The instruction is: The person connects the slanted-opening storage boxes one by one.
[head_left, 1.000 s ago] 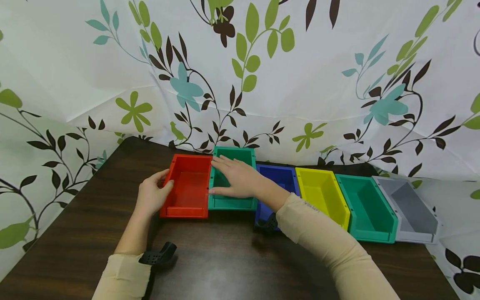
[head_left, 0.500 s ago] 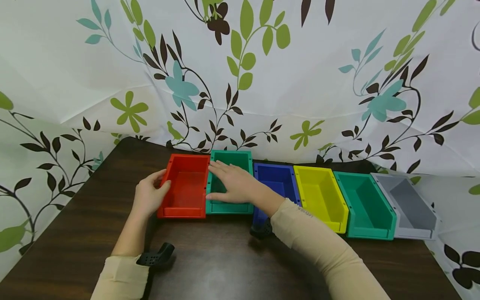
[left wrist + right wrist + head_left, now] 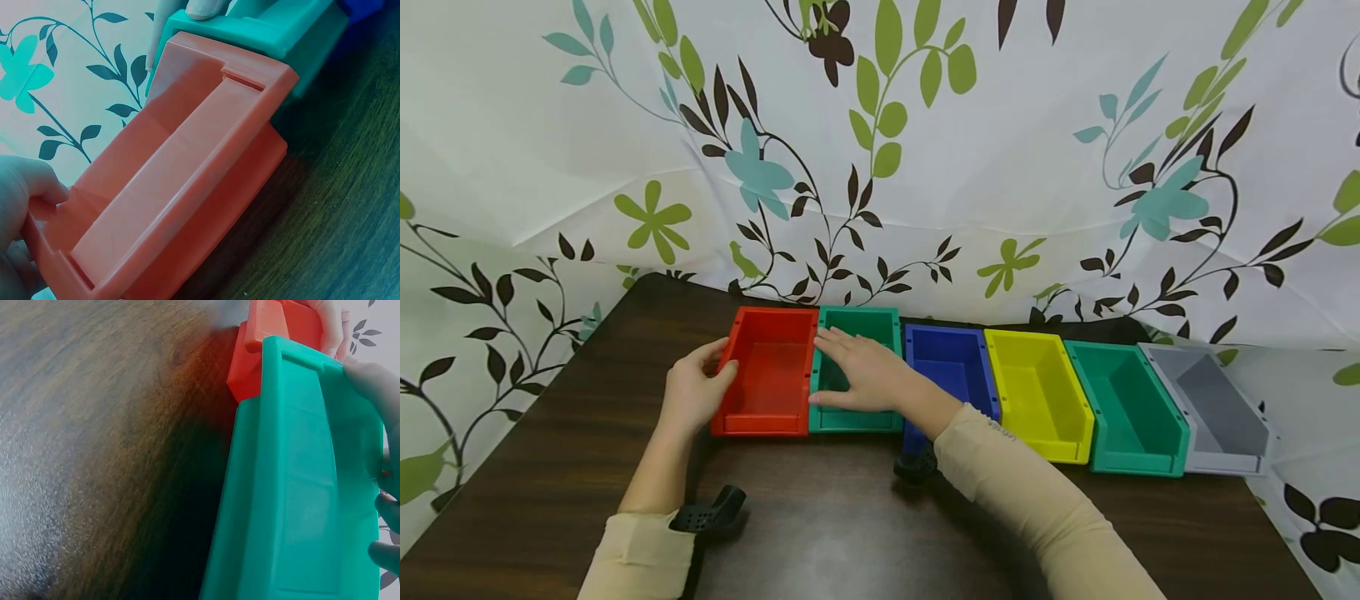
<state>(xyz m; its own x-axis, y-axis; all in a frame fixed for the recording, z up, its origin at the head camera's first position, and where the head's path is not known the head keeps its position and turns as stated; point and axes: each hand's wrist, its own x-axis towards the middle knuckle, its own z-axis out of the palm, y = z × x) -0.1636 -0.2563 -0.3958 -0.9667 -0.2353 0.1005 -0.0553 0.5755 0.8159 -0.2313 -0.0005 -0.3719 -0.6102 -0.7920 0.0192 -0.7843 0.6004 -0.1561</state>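
A red plastic storage bin (image 3: 771, 375) stands at the left end of a row of bins. My left hand (image 3: 694, 387) pinches its left wall, thumb inside and fingers outside; the left wrist view also shows this grip on the red bin (image 3: 169, 169). Beside it, side by side, stands a green bin (image 3: 857, 422). My right hand (image 3: 868, 371) lies across that green bin with fairly straight, spread fingers, tips and thumb at its left rim. In the right wrist view, the thumb (image 3: 372, 384) touches the green bin's (image 3: 306, 481) corner near the red one.
A blue bin (image 3: 951, 367), partly behind my right forearm, continues the row. Yellow (image 3: 1037, 400), second green (image 3: 1127, 417) and grey (image 3: 1217, 417) bins follow rightward. All stand on a dark wooden table (image 3: 820, 525) before a leaf-patterned curtain (image 3: 925, 167).
The green bin under my right hand has slid toward me along the red bin's side; their front and back edges now nearly line up. My left hand keeps its grip. The head view has shifted slightly.
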